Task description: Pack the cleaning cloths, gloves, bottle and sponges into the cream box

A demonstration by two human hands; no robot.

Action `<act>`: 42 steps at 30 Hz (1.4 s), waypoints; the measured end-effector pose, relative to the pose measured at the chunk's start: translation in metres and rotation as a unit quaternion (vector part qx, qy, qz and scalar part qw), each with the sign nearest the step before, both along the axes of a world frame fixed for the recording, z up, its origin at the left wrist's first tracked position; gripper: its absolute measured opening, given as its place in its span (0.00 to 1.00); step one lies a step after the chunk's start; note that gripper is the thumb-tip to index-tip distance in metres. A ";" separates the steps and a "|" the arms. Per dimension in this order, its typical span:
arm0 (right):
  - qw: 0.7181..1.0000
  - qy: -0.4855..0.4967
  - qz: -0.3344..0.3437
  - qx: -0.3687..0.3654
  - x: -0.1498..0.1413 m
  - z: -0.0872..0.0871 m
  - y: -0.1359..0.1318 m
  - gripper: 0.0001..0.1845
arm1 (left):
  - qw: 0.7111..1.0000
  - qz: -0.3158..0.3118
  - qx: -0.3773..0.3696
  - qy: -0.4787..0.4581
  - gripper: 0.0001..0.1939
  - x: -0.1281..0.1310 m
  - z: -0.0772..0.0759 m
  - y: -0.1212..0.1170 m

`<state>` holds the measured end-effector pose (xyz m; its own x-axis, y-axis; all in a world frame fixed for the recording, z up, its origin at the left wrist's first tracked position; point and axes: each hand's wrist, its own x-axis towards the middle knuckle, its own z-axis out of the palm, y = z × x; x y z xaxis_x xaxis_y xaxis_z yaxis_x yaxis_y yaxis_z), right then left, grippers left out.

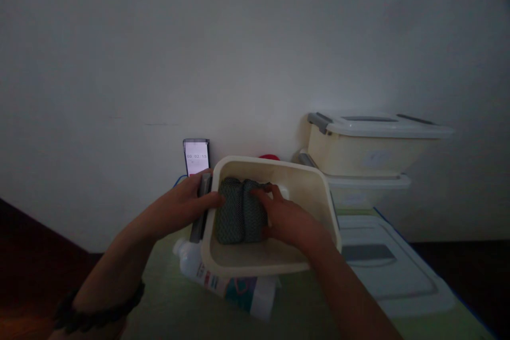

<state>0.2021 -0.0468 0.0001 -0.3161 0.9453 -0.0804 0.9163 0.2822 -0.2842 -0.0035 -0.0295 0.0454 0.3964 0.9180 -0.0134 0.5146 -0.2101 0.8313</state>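
Note:
A cream plastic storage box (306,191) without its lid is tilted toward me. My left hand (189,202) grips its left rim by the grey latch (204,196), thumb over the edge. Inside, two grey-green textured bundles, perhaps folded cloths, stand side by side: the left bundle (230,212) against the box's left wall, the right bundle (254,218) beside it. My right hand (289,218) reaches into the box, its fingers curled on the top and right side of the right bundle. A white bottle (258,297) with a coloured label lies partly under the box.
A phone (197,156) showing a timer leans against the wall behind. At the right stand stacked lidded boxes (358,154), with a loose pale lid (398,276) lying in front. Something red (270,157) shows behind the box. The table (159,297) has a green surface.

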 end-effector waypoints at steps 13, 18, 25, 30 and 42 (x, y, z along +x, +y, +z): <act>0.997 0.060 -0.048 -0.010 0.033 0.044 -0.025 0.25 | 0.968 0.069 -0.131 -0.204 0.17 0.005 0.008 -0.010; 0.999 0.019 -0.045 -0.018 0.057 0.056 -0.043 0.21 | 0.949 0.057 -0.200 -0.238 0.22 0.028 0.006 -0.026; 0.994 -0.065 -0.085 -0.028 0.107 0.060 -0.072 0.19 | 0.918 -0.005 -0.256 -0.302 0.22 0.089 -0.014 -0.057; 0.990 -0.087 -0.105 -0.041 0.132 0.052 -0.079 0.16 | 0.905 -0.039 -0.284 -0.315 0.17 0.132 -0.034 -0.061; 0.985 -0.106 -0.115 -0.071 0.155 0.022 -0.065 0.13 | 0.914 -0.046 -0.238 -0.324 0.17 0.172 -0.065 -0.050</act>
<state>0.3575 -0.1121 0.0218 -0.0569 0.9642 -0.2590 0.9944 0.0316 -0.1008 0.1683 -0.0799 -0.0192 0.5379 0.8315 -0.1389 -0.1194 0.2383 0.9638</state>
